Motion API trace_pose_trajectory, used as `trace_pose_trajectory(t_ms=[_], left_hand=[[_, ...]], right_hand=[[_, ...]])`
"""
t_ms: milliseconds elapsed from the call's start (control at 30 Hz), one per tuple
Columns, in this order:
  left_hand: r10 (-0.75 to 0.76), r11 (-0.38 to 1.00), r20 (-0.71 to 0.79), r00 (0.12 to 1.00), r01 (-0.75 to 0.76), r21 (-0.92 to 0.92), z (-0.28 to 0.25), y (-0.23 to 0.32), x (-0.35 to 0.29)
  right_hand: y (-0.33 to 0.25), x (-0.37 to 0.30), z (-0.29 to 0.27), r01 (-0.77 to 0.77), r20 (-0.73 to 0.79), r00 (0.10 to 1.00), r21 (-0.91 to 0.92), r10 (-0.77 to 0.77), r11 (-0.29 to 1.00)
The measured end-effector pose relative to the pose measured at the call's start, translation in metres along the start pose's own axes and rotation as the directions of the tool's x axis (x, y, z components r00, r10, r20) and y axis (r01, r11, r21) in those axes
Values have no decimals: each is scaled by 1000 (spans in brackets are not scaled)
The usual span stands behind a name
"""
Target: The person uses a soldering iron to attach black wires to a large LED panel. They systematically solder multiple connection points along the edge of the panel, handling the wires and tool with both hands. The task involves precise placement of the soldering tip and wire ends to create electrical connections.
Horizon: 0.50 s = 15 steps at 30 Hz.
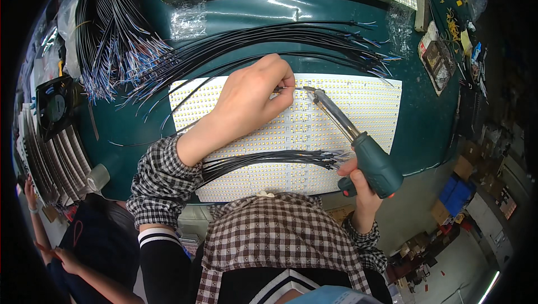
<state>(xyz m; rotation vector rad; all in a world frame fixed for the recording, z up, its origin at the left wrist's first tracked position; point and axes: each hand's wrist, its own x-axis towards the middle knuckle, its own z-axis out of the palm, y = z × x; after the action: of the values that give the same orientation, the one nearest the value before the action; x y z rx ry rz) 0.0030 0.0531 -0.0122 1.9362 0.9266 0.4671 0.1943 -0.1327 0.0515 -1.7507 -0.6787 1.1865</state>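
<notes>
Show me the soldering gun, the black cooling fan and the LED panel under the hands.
Soldering gun (376, 161): head view, on its green body.
Black cooling fan (55, 105): head view, on its round middle.
LED panel (302, 130): head view, on its dotted face.

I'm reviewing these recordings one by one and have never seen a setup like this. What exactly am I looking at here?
There is no robot: a person works bare-handed, seen from a wide fisheye camera on their head, looking down. That lens bends straight edges.

On the green table lies a white panel covered in rows of small yellowish squares. A bundle of dark cables rests across it; more black cables lie beyond.

The left hand pinches what looks like a thin wire over the panel. The right hand grips a green-handled soldering gun, its tip close to that wire.
</notes>
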Motion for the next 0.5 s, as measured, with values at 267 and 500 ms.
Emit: trace_pose_trajectory(t_ms=[267,500], left_hand=[[-5,1000,-2,1000,5,0,0,3,0],[-20,1000,6,1000,20,8,0,4,-1]], right_hand=[[4,-3,-3,60,-5,998,91,-60,994],[7,-2,-8,87,21,996,108,-89,990]])
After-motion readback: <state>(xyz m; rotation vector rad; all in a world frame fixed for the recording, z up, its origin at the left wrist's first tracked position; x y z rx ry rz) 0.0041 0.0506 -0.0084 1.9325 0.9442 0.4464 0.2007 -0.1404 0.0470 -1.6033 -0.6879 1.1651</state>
